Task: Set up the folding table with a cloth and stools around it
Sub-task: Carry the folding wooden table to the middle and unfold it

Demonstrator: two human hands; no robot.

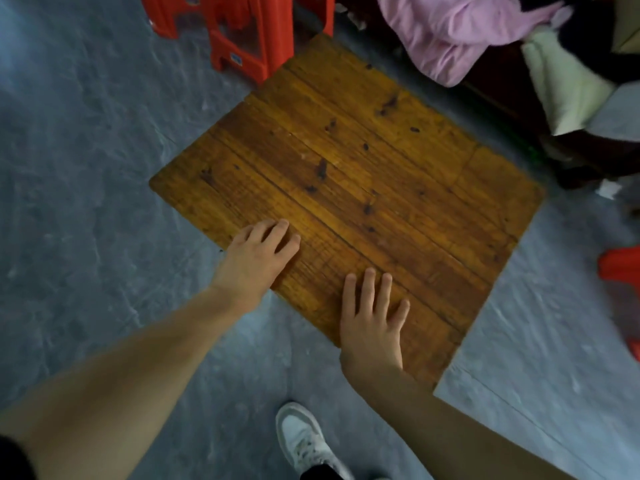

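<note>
Nearest the camera, two bare forearms reach forward above a white laced sneaker (304, 441) planted on the grey mottled floor (79, 202). Both hands lie flat with fingers spread, no grip closed on anything: the left hand (258, 256) rests on the near left edge of the worn honey-brown plank-topped wooden bench (363, 168), the right hand (372, 320) on its near corner. The bench top sits skewed to the view, its planks and long axis running from far left to near right, one corner pointing far. At its far left corner stand red plastic stools (242, 32); another red piece (621, 268) shows at the right edge. Far right, pink crumpled cloth (446, 32) and pale cream fabric (561, 84) heap on dark furniture.
</note>
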